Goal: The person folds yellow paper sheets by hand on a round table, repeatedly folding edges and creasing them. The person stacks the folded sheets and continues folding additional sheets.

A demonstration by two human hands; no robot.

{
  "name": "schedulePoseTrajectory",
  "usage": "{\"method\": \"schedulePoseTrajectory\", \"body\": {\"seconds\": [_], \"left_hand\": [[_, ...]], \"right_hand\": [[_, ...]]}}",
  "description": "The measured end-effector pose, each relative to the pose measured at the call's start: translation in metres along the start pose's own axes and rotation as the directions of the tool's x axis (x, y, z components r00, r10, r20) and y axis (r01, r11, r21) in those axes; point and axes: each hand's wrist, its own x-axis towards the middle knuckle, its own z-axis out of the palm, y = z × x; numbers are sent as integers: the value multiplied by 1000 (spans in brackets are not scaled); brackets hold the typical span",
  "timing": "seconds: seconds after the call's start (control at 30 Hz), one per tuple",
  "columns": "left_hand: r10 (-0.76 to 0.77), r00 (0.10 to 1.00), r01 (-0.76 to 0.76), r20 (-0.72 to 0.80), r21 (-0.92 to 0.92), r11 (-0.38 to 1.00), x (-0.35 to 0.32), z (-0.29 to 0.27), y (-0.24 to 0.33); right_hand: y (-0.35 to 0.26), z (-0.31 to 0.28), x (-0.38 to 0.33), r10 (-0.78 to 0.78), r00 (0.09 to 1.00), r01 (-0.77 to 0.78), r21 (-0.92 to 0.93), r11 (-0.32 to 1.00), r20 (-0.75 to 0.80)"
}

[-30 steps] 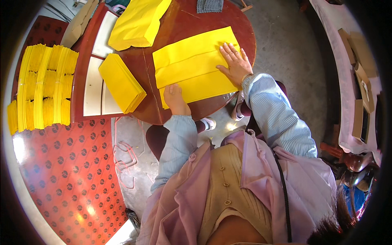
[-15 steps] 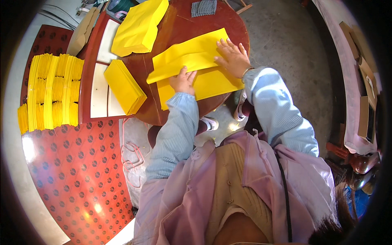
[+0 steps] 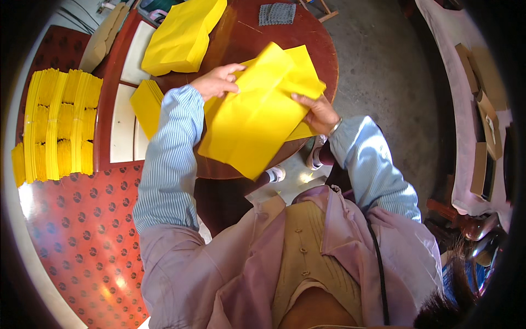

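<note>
A yellow sheet, creased and tilted, is raised over the round red-brown table. My right hand grips its right side, thumb on top and fingers partly hidden beneath. At the sheet's upper left edge is my left hand, its thumb and forefinger apart, the fingertips touching or very near the edge. More yellow sheets lie beneath, mostly covered by the raised one. To the left, a flat yellow stack is partly hidden by my left sleeve.
A thick yellow pile sits at the table's far left, and a grey textured pad at its far edge. Bundled yellow stacks stand on the red patterned surface at left. Opened cardboard boxes lie at right.
The top yellow sheet, earlier lying under both hands, has been lifted and turned. My left hand has moved left and away from me; my right has moved nearer and now grips the sheet.
</note>
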Motion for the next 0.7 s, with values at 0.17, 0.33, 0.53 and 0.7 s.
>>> {"method": "schedulePoseTrajectory", "body": {"seconds": [0.17,0.33,0.53,0.7], "left_hand": [[213,960,-248,181,194,949,39,-18,29],[490,853,-166,-182,795,583,66,55,-19],[690,659,-305,-299,732,609,54,137,-85],[713,629,-268,-309,775,572,55,148,-88]], "right_hand": [[31,17,-37,-64,981,100,195,976,-182],[52,17,-49,144,935,-54,271,961,-324],[43,-2,-73,-2,987,10,54,998,-160],[19,-25,-66,-343,935,258,-496,829,-87]]}}
